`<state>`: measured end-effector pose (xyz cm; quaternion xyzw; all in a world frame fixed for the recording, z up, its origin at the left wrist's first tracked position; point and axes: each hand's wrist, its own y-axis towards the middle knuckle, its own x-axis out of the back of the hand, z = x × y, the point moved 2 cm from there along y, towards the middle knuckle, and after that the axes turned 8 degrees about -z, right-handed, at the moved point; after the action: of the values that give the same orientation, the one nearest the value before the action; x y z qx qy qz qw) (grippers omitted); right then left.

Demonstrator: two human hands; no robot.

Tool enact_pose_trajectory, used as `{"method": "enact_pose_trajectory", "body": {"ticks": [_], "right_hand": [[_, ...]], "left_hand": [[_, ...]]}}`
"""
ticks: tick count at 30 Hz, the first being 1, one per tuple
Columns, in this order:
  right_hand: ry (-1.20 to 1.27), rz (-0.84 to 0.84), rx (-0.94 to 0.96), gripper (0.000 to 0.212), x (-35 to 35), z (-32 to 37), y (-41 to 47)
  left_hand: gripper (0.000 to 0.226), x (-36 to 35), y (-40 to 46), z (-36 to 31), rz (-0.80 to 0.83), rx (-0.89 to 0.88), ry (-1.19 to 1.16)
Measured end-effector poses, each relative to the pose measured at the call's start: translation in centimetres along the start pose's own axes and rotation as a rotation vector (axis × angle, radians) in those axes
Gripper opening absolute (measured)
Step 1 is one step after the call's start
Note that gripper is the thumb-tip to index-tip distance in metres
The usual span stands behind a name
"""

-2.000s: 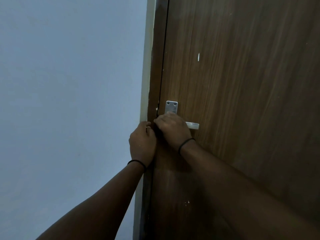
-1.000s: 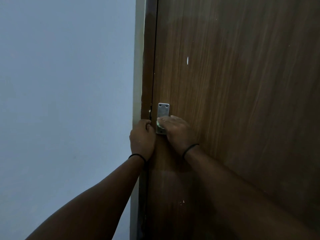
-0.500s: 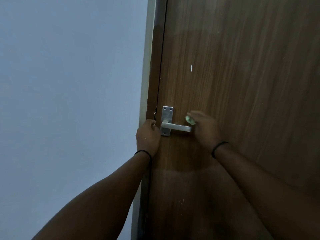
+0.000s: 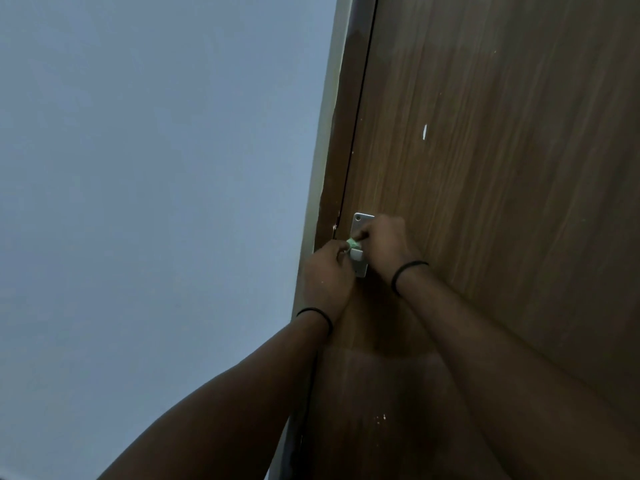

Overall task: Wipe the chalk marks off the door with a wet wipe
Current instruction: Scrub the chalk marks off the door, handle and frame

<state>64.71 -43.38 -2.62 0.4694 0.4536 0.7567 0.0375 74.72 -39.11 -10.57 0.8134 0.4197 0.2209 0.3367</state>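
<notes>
A greenish wet wipe [image 4: 352, 242] is pinched between the left hand [image 4: 325, 273] and right hand [image 4: 386, 245] against the handle plate [image 4: 360, 223] (door [image 4: 502, 202] closed).

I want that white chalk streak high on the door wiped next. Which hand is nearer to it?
Right. The right hand is at the handle plate, below the white chalk streak; the left hand sits lower, by the door's edge.

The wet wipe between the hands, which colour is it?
Pale green; the wet wipe shows in the head view, by the door handle.
</notes>
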Motion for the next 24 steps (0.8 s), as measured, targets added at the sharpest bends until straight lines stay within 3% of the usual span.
{"method": "enact_pose_trajectory", "body": {"ticks": [4, 7, 12, 16, 18, 22, 24], "right_hand": [[0.014, -0.107, -0.204, 0.022, 2.2, -3.1, -1.6], [0.048, -0.328, -0.040, 0.025, 2.6, -2.1, -2.0], [-0.071, -0.133, 0.222, 0.020, -1.6, 0.5, 0.6], [-0.047, -0.034, 0.284, 0.014, -2.0, -0.2, 1.5], [0.047, -0.132, 0.294, 0.013, -1.0, -0.5, 2.0], [0.130, -0.435, 0.057, 0.014, 0.5, -1.7, 2.5], [0.129, -0.417, 0.158, 0.008, -0.1, -1.1, 1.8]], "left_hand": [[0.021, 0.5, 0.2, 0.6, -0.040, -0.009, 0.022], [0.023, 0.7, 0.5, 0.7, -0.057, 0.003, 0.042], [0.021, 0.1, 0.7, 0.3, -0.078, -0.003, 0.036], [0.021, 0.6, 0.9, 0.7, -0.109, 0.018, 0.051], [0.023, 0.8, 0.9, 1.1, -0.095, 0.033, 0.063], [0.026, 0.7, 1.1, 1.0, -0.085, 0.012, 0.035], [0.026, 0.5, 1.3, 0.8, -0.093, -0.004, 0.023]]}}
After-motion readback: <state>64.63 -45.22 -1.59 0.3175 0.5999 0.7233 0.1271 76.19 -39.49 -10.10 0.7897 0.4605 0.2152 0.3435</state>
